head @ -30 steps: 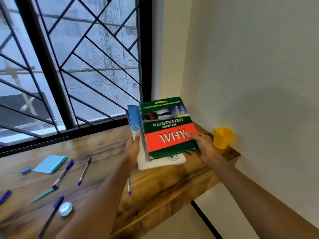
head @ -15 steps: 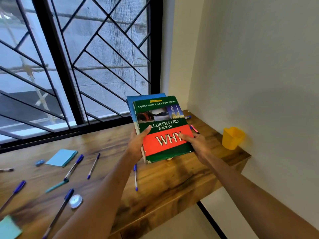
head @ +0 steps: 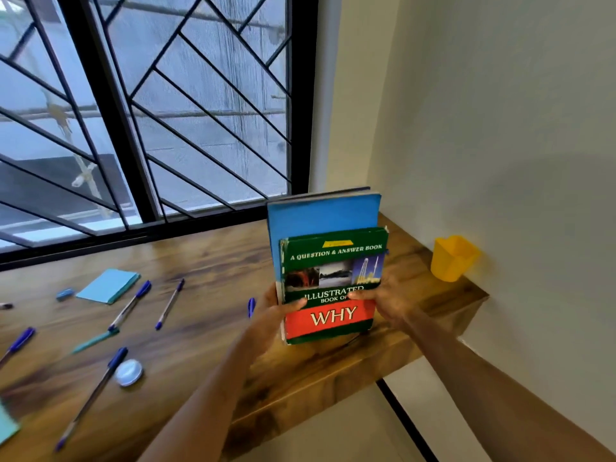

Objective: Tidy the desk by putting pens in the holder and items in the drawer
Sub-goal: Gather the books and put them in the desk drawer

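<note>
On the brown wooden desk (head: pixel 206 261), at nine o'clock from the books, lie a light blue pad of sticky notes (head: pixel 108 285), a small blue eraser (head: pixel 64 294) and a round silver lid (head: pixel 128 372). Six blue pens can be counted there, plus one teal pen (head: pixel 95 341), none put away yet. The left hand (head: pixel 276 313) and the right hand (head: pixel 391 303) grip two books, a green and red book (head: pixel 333 285) in front of a bigger blue book (head: pixel 323 213), standing up, probably to line up their edges. At three o'clock waits one yellow plastic pen holder (head: pixel 451 258). No drawer shows.
</note>
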Available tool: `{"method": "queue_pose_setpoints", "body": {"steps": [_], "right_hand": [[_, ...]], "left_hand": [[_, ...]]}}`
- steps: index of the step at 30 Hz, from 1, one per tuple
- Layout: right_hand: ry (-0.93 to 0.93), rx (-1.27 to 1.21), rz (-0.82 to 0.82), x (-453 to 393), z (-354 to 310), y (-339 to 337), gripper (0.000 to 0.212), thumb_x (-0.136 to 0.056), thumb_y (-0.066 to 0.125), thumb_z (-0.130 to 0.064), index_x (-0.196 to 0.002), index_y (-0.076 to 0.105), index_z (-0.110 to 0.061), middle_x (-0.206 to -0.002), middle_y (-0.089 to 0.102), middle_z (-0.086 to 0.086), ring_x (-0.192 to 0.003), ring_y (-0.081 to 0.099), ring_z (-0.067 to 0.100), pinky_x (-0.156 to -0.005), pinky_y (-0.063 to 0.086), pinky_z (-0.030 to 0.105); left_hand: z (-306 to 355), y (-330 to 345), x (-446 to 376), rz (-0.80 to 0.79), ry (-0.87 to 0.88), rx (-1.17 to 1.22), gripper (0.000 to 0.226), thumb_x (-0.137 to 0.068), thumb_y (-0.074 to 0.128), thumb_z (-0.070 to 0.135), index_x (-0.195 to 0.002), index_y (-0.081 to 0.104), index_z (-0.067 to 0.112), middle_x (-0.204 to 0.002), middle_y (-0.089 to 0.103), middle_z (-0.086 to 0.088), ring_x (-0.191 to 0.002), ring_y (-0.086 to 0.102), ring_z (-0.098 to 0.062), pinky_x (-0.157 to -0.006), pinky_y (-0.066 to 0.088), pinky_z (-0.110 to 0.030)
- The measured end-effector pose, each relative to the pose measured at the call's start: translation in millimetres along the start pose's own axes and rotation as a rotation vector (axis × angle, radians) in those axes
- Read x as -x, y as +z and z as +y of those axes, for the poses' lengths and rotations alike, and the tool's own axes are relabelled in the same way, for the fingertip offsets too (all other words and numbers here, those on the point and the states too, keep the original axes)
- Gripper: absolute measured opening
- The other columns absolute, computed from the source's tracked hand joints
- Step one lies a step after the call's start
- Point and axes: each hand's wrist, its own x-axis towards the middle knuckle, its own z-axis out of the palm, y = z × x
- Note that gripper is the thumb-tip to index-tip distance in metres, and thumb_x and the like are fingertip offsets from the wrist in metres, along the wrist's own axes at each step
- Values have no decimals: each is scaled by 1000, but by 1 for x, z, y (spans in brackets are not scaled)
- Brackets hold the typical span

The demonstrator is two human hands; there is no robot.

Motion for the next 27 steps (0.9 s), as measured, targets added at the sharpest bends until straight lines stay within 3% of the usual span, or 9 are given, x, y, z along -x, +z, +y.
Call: {"method": "queue_pose_setpoints", "body": {"steps": [5,9,13,16,20,24,27], "right_hand": [[12,32,-7,-2,12,-5,47,-64,79,3,-106,60,-3,-99,71,18,-87,71,34,-77,58,45],[9,73,37,0,25,2,45,-69,80,-1,-106,57,-10,-101,71,14,-85,71,28,-67,59,31],[-12,81,21,-15,18,5,55,-68,81,-3,-116,55,-7,-102,71,15,-84,71,28,-66,59,34],[20,101,37,-25,6,10,40,-70,79,-2,-103,59,-14,-94,71,11,-75,70,24,-60,58,31],[70,161,77,-37,-10,9,35,-74,77,-1,-104,60,-7,-81,69,5,-57,67,14,-45,52,22],[158,279,120,-52,-15,8,33,-72,79,-4,-99,60,-5,-91,71,15,-69,69,24,-57,55,32],[214,341,123,-63,-11,9,47,-67,83,-5,-107,58,-1,-97,71,19,-78,70,30,-62,57,36]], "left_hand": [[-13,8,5,56,-3,-4,42,-71,72,9,-111,59,13,-104,72,-12,-92,70,-29,-74,58,-37],[-24,13,4,143,-11,-97,39,-74,77,17,-108,61,26,-105,72,-8,-92,71,-26,-81,57,-45],[-8,17,-9,231,-3,-145,37,-83,67,5,-111,51,21,-95,69,0,-75,71,-13,-60,57,-27],[3,21,-20,246,-47,-112,40,-86,63,1,-116,45,20,-96,65,2,-76,67,-14,-55,56,-26],[6,26,-34,287,-134,-38,48,-83,67,2,-123,43,13,-109,64,-7,-84,66,-21,-63,57,-36],[-1,27,-42,359,-219,-34,40,-79,73,7,-113,54,13,-113,67,-15,-92,68,-29,-83,56,-49],[-9,24,-47,421,-289,-57,39,-76,76,7,-111,58,5,-109,69,-19,-90,69,-31,-83,56,-46]]}}
